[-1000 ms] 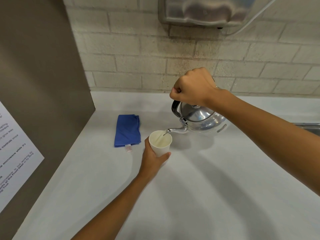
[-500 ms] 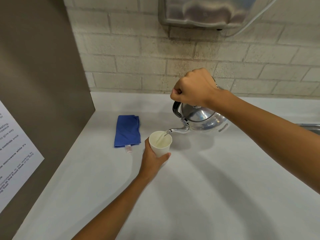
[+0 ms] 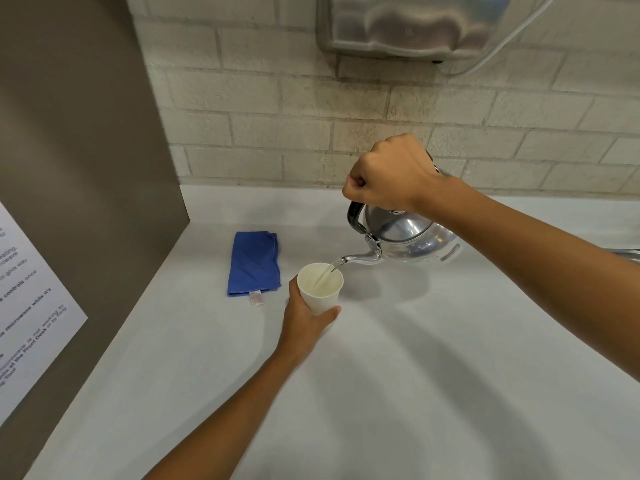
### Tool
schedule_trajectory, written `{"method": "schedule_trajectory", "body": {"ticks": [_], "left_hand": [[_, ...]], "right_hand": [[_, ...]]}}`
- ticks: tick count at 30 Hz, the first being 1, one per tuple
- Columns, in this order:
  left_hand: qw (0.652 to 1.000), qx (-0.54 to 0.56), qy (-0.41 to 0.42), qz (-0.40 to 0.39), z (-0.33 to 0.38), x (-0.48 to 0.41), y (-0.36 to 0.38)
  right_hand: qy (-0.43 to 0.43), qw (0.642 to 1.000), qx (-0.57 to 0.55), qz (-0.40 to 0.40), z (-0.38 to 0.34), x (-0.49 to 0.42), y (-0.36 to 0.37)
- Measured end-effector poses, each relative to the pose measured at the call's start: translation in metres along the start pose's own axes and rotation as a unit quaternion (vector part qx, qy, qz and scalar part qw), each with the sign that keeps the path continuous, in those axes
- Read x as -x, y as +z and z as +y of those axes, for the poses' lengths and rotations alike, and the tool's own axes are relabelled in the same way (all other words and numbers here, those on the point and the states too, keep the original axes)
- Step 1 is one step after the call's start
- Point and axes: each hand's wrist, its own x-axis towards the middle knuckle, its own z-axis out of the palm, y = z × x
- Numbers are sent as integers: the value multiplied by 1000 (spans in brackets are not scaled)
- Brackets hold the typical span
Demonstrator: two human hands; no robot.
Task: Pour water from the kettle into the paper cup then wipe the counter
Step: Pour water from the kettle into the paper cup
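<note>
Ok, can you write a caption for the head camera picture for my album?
Right hand tips the kettle into a paper cup held by the left hand.

a wall of pale painted brick [image 3: 277, 133] runs across the far side, its mortar lines dull and a little stained near the middle. high on it hangs a brushed-metal fixture [image 3: 408, 26], with a light cord [image 3: 512, 32] curving past its right edge. on the left stands a flat grey-brown panel [image 3: 76, 140], carrying a white printed notice [image 3: 31, 306] near its lower left. soft, even light falls from above.
</note>
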Motion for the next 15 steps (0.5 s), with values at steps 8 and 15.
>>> {"method": "schedule_trajectory", "body": {"ticks": [8,15], "left_hand": [[1000,1,-5,-1,2,1,0],[1000,2,-7,-1,3,2,0]], "right_hand": [[-1,1000,2,-2,0,1,-1],[-6,1000,8,-2,0,-1,-2]]}}
